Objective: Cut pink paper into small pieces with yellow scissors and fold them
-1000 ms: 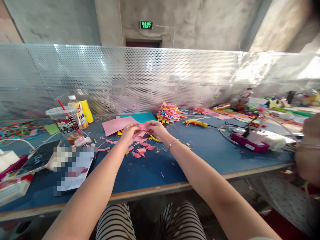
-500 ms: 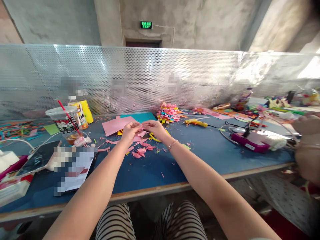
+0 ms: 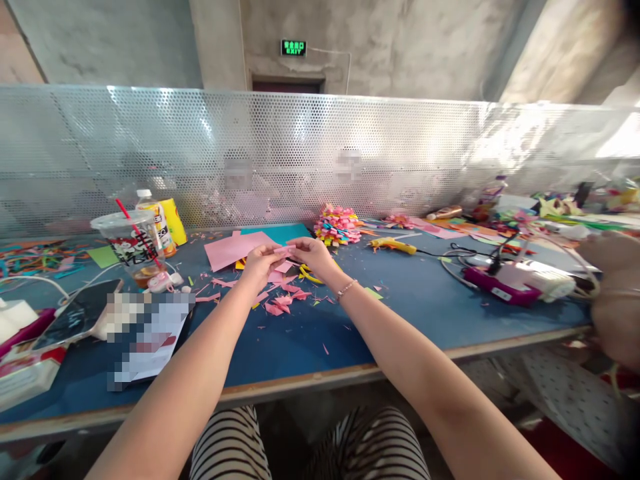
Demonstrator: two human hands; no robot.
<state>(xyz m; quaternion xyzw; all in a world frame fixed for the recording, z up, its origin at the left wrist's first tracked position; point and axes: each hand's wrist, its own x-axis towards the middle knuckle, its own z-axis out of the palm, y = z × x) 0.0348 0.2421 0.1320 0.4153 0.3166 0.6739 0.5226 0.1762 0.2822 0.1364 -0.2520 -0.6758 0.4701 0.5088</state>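
Observation:
Between my fingertips is a small piece of pink paper (image 3: 284, 250), mostly hidden by the fingers. My left hand (image 3: 264, 261) pinches it from the left, and my right hand (image 3: 313, 257) pinches it from the right. Pink paper scraps (image 3: 285, 301), some folded, lie on the blue table (image 3: 310, 347) just below the hands. Behind my left hand rests a pink paper sheet (image 3: 233, 251), beside a teal sheet (image 3: 280, 233). A ball of many folded pink, yellow and blue paper pieces (image 3: 337, 225) sits beyond my right hand.
A yellow glue gun (image 3: 393, 245) lies right, its cord running to a purple-and-white power strip (image 3: 505, 283). At left stand a plastic cup with a red straw (image 3: 131, 247), a bottle (image 3: 159, 223) and a phone (image 3: 155, 343). Another person's arm (image 3: 615, 287) is at far right.
My fingers have shifted slightly on the pink paper, the right hand's a little higher. The other person's hand at far right has moved slightly left.

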